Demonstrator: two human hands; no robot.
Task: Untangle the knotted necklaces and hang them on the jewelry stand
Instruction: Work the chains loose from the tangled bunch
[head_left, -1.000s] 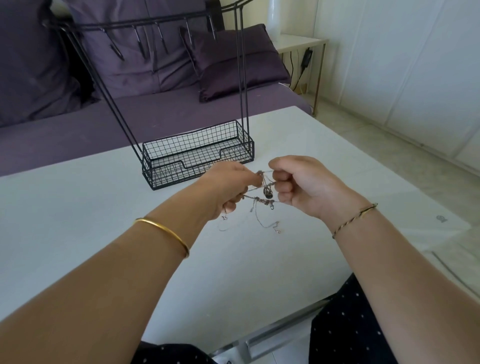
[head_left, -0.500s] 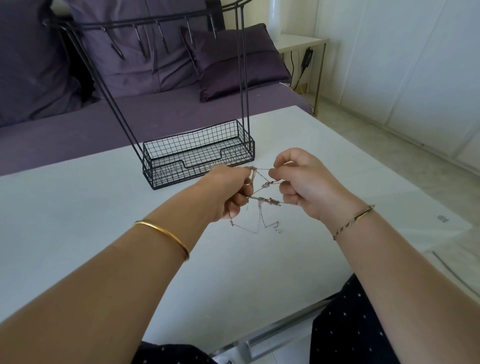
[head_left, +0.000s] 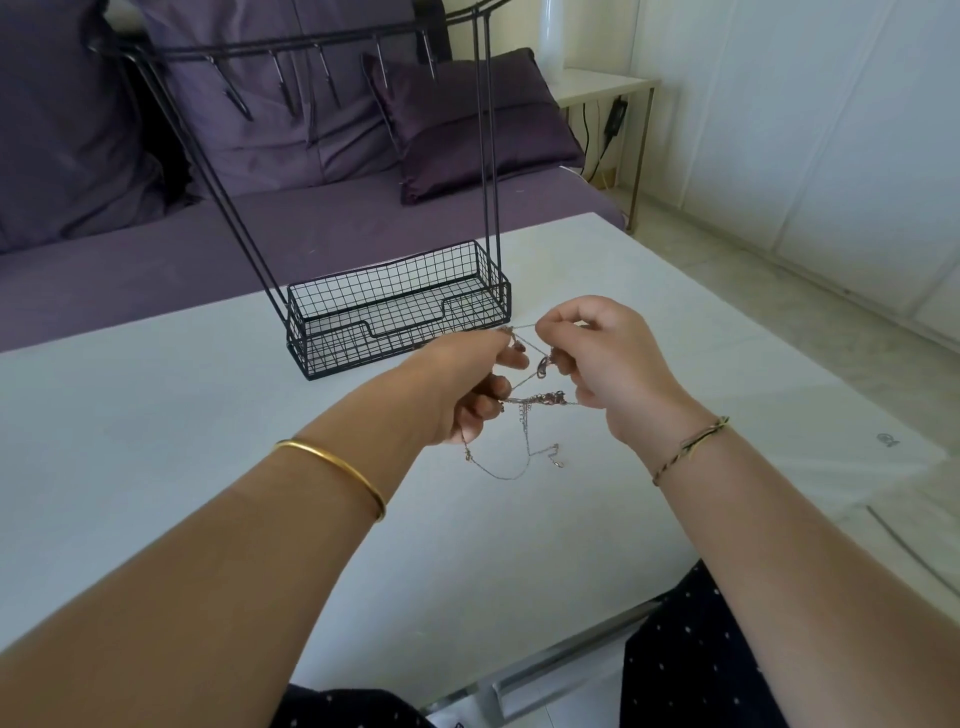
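Note:
A tangle of thin silvery necklaces is stretched between my two hands just above the white table. My left hand pinches chain strands on the left side, my right hand pinches strands on the right. Clasps and a small knot sit between the fingers, and loose chain ends dangle down to the tabletop. The black wire jewelry stand is right behind my hands, with a mesh basket at its base and a hook bar at the top that holds nothing.
A purple sofa with cushions runs behind the table. A small white side table with a cable stands at the back right. Pale floor lies to the right of the table.
My hands have drawn apart a little and risen, stretching the chains out. More loose chain hangs below than a second ago.

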